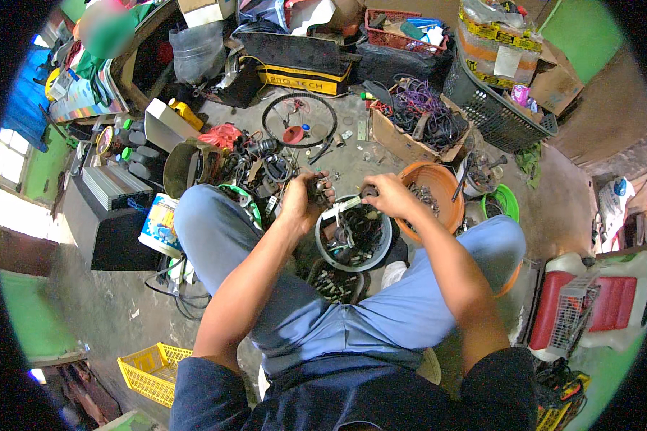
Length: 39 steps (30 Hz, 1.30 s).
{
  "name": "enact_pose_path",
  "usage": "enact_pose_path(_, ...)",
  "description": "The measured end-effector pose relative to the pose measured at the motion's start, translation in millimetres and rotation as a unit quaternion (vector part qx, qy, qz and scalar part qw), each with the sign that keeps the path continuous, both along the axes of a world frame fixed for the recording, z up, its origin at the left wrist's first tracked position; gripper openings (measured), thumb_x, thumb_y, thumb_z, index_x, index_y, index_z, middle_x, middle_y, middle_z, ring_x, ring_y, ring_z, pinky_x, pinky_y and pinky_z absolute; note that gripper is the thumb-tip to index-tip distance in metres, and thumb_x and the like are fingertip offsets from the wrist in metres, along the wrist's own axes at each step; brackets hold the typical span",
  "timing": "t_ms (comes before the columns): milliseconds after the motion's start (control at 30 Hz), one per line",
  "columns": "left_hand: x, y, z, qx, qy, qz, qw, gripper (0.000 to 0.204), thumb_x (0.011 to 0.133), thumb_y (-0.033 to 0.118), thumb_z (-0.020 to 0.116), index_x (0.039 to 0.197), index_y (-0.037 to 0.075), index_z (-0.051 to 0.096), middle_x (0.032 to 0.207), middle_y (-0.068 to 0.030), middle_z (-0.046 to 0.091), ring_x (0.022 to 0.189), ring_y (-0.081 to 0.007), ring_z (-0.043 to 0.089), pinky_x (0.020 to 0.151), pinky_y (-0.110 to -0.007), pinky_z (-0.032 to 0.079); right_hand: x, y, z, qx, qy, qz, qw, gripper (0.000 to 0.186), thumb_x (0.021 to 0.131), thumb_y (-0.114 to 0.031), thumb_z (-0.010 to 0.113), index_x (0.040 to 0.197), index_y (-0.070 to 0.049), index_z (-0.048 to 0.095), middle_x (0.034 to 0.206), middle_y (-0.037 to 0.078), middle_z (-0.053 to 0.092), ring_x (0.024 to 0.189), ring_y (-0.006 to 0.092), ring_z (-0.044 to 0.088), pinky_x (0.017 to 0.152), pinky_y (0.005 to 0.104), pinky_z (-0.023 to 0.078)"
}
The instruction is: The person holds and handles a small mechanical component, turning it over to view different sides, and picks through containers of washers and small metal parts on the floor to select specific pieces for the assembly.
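Far left of my left grip, black box (97, 233) on the floor (101, 316), silver finned unit (116, 188) on top. Yellow crate (151, 377) well below and left of the grip, toward my body. White-and-blue bucket (159, 224) left of the grip, just beside my knee. Heap of mixed parts (264, 159) just left of the grip and a bit beyond. Thin black ring (264, 119) on the floor, straight out past the grip. My left grip (303, 197): fingers curled around a small dark piece (319, 188), mostly hidden, exact kind unclear. Grey bucket (319, 244) of dark parts below and between both grips. Pale strip (336, 210) above its opening, between the grips; can't tell if it's joined to what I hold on the right. My right grip (389, 192): pinching a dark round-ended piece (369, 192), at the fingertips. Carton (402, 140) of tangled wires beyond the right grip, slightly right. Orange basin (447, 208) with small metal bits just right of it. Bright green bowl (512, 205) farther right. Red-and-white container (611, 305) far right of the grip, nearer my body.
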<state>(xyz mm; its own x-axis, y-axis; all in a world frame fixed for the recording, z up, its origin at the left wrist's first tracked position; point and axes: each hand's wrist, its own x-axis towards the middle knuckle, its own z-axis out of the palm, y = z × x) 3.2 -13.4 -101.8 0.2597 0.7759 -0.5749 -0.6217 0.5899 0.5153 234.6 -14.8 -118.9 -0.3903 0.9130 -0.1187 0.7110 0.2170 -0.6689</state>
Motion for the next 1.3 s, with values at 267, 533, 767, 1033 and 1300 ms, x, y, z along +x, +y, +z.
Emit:
enact_pose_path(267,20,-2,-7,-0.004,0.019,-0.096,0.995,0.026,0.100,0.011,0.039,0.119,-0.002,0.051,0.100,-0.0147,0.061,0.090,-0.0280,0.066,0.085,-0.038,0.059,17,-2,-136,-0.056,0.021,-0.100,0.993,0.027,0.078,-0.009,0.075,0.102,0.000,0.067,0.090,0.018,0.071,0.085,0.0306,0.069,0.077,0.0428,0.053)
enact_pose_path(533,22,-7,-13,0.000,-0.028,-0.122,0.992,0.037,0.099,0.011,0.042,0.132,-0.006,0.044,0.119,-0.0218,0.057,0.110,-0.0340,0.062,0.099,-0.040,0.054,1,-13,-127,-0.040,-0.033,-0.145,0.988,0.032,0.076,-0.014,0.077,0.103,0.000,0.068,0.090,0.018,0.071,0.087,0.0312,0.069,0.077,0.0411,0.052)
enact_pose_path(767,32,-3,-9,0.020,-0.062,-0.085,0.994,0.034,0.101,0.010,0.039,0.130,-0.007,0.044,0.123,-0.0223,0.054,0.118,-0.0364,0.058,0.102,-0.042,0.052,9,-10,-144,-0.014,-0.033,-0.187,0.982,0.028,0.076,-0.012,0.074,0.104,-0.010,0.071,0.093,0.019,0.071,0.091,0.0383,0.068,0.079,0.0455,0.054)
enact_pose_path(1033,22,0,13,0.025,-0.154,0.004,0.988,0.035,0.105,0.017,0.033,0.125,-0.009,0.045,0.124,-0.0274,0.055,0.119,-0.0402,0.056,0.103,-0.046,0.051,-18,16,34,0.098,0.191,-0.228,0.950,0.019,0.088,-0.014,0.067,0.101,0.000,0.071,0.089,0.018,0.072,0.082,0.0299,0.071,0.073,0.0392,0.054)
enact_pose_path(1300,29,-1,34,0.040,-0.203,0.005,0.978,0.038,0.104,0.020,0.033,0.124,-0.008,0.048,0.122,-0.0252,0.057,0.115,-0.0354,0.059,0.105,-0.048,0.049,-9,-3,99,0.195,0.176,-0.068,0.963,0.016,0.085,-0.011,0.069,0.097,-0.002,0.072,0.091,0.016,0.069,0.086,0.0292,0.068,0.076,0.0374,0.053)
